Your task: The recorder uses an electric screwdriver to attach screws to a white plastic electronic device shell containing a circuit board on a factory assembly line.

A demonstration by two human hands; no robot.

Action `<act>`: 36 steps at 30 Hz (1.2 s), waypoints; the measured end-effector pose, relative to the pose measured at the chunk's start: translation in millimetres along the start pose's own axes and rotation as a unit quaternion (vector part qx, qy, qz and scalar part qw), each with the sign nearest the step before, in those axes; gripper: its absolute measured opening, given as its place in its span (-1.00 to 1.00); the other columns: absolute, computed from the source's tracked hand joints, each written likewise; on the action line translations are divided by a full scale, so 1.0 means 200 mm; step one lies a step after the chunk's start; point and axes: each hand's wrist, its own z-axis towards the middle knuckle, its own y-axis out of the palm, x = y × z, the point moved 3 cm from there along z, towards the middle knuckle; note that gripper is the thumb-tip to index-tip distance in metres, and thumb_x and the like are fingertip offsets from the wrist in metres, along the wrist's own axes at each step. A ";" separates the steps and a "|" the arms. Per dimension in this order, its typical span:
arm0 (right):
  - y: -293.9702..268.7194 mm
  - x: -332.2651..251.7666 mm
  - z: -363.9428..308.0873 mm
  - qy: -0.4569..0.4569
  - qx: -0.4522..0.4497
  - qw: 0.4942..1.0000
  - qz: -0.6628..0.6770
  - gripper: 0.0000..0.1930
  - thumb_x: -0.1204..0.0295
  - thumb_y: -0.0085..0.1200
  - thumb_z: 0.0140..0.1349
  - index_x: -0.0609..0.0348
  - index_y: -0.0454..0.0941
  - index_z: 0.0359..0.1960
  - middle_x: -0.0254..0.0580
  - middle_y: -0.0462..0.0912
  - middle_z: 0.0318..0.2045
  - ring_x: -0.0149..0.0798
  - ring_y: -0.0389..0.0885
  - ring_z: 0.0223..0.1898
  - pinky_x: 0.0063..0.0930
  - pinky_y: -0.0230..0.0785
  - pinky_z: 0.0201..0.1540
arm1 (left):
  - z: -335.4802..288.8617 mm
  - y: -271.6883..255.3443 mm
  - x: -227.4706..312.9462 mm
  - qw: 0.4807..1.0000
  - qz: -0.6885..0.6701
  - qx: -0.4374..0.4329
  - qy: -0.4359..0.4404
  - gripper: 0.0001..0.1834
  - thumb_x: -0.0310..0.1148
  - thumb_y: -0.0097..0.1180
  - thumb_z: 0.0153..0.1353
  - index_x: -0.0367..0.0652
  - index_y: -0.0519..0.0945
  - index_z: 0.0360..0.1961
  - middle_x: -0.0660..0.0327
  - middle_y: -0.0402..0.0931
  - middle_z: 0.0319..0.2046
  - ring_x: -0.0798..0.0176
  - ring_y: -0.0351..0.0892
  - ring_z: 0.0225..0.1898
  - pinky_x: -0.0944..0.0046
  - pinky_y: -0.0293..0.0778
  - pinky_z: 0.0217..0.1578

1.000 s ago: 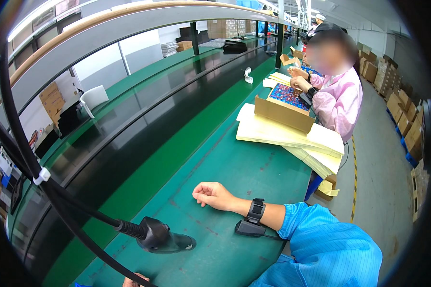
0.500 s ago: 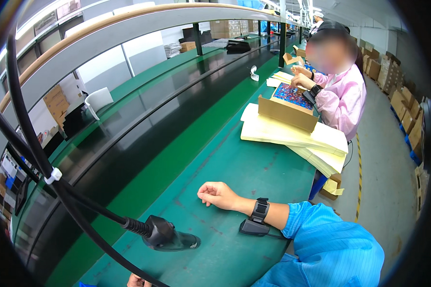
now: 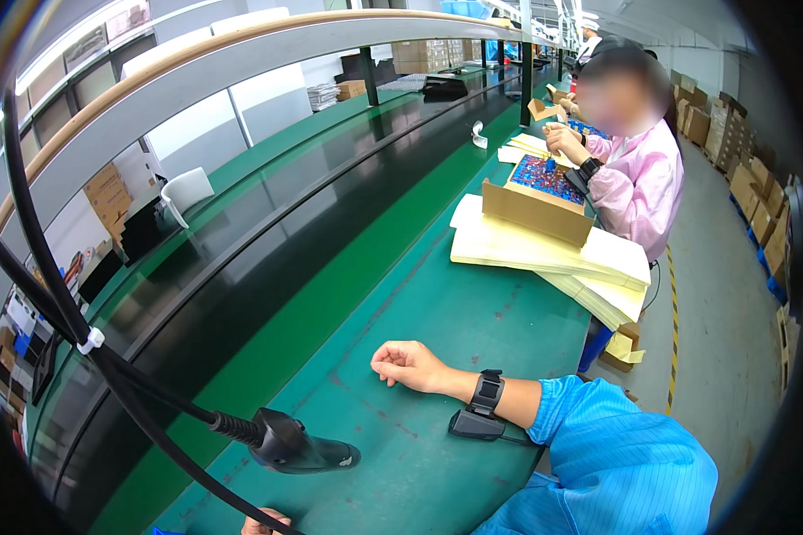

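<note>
Black corded device (image 3: 299, 443) low over the green desk (image 3: 455, 321), apparently touched by neither hand; cannot tell whether hanging from its cable or resting on the desk.

Left of the device, black cables (image 3: 109, 367), bound by a white tie (image 3: 91, 341), presumably to keep the run together. Beyond the device, alongside the desk, a dark conveyor belt (image 3: 268, 267). On the near side of the device, left hand (image 3: 277, 514), mostly cut off by the lower edge and crossed by a cable in this view (the main thing in the way); cannot tell the state of its fingers.

Right of the device and apart from it, right hand (image 3: 410, 366), fingers loosely curled and narrow, with nothing visible in them. Forearm laid across the desk, probably for support. Farther right of the device, a black wrist strap (image 3: 486, 392) and, just beside it, a black box (image 3: 475, 425), likely worn there to leave the fingers free.

Well beyond the device to the right, a cardboard carton (image 3: 535, 214) over stacked yellow sheets (image 3: 553, 254), raised flap hiding part of the small blue and red pieces (image 3: 544, 176) inside. Alongside, a co-worker (image 3: 638, 196) in pink, hands above those pieces.
</note>
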 end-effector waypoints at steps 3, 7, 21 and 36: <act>0.00 -0.01 0.00 0.006 0.003 1.000 -0.005 -0.85 0.40 -0.04 0.16 0.24 0.42 -0.36 -0.32 0.48 -0.49 -0.49 0.44 -0.47 -0.62 0.35 -0.42 | 0.00 0.00 0.00 1.000 0.007 0.006 -0.012 -0.94 -0.62 0.02 0.03 -0.25 0.48 -0.46 0.31 0.46 -0.50 0.48 0.40 -0.44 0.50 0.33 -0.39; 0.00 -0.01 -0.01 0.004 0.001 1.000 -0.006 -0.85 0.40 -0.04 0.16 0.24 0.42 -0.36 -0.32 0.48 -0.49 -0.50 0.44 -0.48 -0.63 0.35 -0.43 | 0.00 -0.01 -0.02 1.000 -0.004 0.003 0.000 -0.91 -0.64 0.02 0.02 -0.24 0.46 -0.44 0.32 0.45 -0.49 0.49 0.40 -0.45 0.51 0.32 -0.39; 0.00 -0.01 0.00 -0.003 0.008 1.000 -0.007 -0.86 0.41 -0.03 0.15 0.25 0.43 -0.37 -0.33 0.48 -0.51 -0.50 0.44 -0.50 -0.64 0.34 -0.45 | -0.01 0.02 0.03 1.000 -0.001 -0.003 -0.005 -0.88 -0.66 0.05 -0.03 -0.21 0.42 -0.50 0.36 0.38 -0.48 0.53 0.34 -0.46 0.56 0.27 -0.39; 0.01 0.00 0.00 -0.014 0.013 1.000 0.014 -0.83 0.38 -0.01 0.13 0.27 0.43 -0.39 -0.29 0.48 -0.50 -0.51 0.43 -0.52 -0.64 0.35 -0.47 | -0.01 -0.02 -0.05 1.000 -0.020 0.000 0.019 -0.89 -0.65 0.02 0.02 -0.25 0.45 -0.41 0.31 0.43 -0.47 0.47 0.40 -0.42 0.50 0.33 -0.36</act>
